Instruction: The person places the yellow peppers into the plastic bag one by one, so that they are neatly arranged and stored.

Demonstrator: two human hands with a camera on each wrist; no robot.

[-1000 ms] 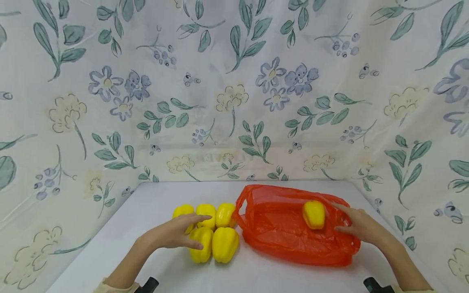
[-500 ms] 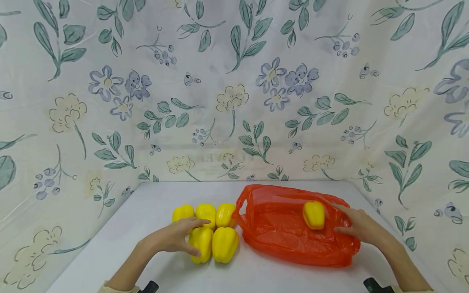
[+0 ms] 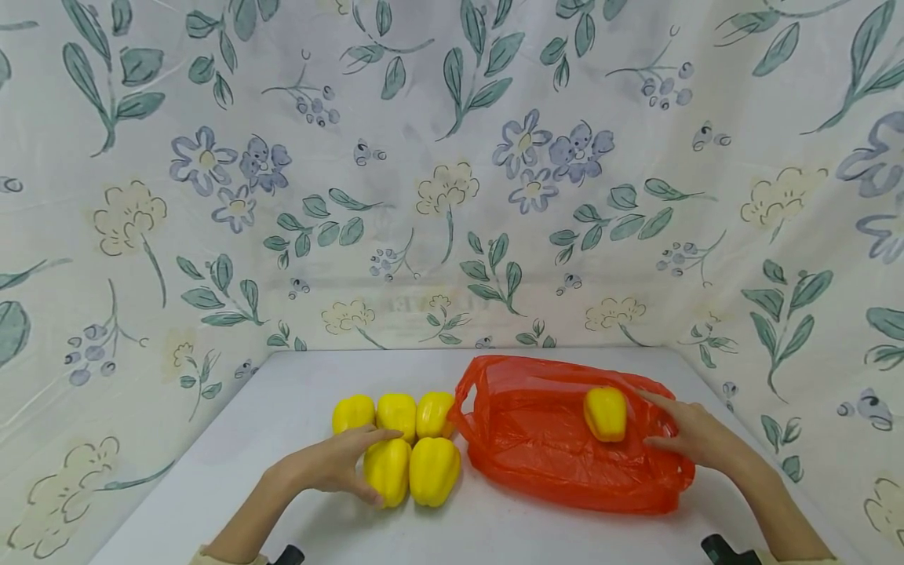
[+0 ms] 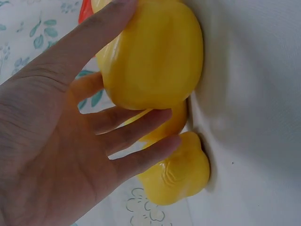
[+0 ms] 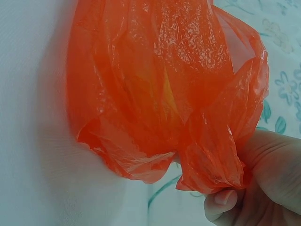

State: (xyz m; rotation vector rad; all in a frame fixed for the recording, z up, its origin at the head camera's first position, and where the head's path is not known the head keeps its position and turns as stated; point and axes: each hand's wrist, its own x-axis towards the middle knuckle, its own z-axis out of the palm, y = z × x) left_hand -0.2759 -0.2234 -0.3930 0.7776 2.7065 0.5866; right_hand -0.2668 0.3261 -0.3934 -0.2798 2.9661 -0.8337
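Observation:
My left hand (image 3: 337, 463) is around the front-left yellow bell pepper (image 3: 387, 472), thumb along its near side and index finger across its far side. In the left wrist view the thumb overlaps that pepper (image 4: 157, 56), while the other fingers (image 4: 148, 156) reach past it, spread and fairly straight. A second front pepper (image 3: 434, 472) stands against it. My right hand (image 3: 695, 434) pinches the gathered end of a red plastic bag (image 3: 537, 455) between thumb and fingers. One yellow bell pepper (image 3: 605, 414) lies within the bag's outline; yellow shows through the plastic in the right wrist view.
Behind the front pair stand three more peppers in a row, including the middle one (image 3: 397, 413). The rightmost (image 3: 433, 414) meets the bag's handle loop. A flower-patterned cloth (image 3: 452, 235) hangs behind and beside the white table (image 3: 339, 534).
My left hand has come down and slightly toward me, its thumb and index finger moving from above the front-left pepper to around its sides. The right hand, the bag and the peppers have stayed put.

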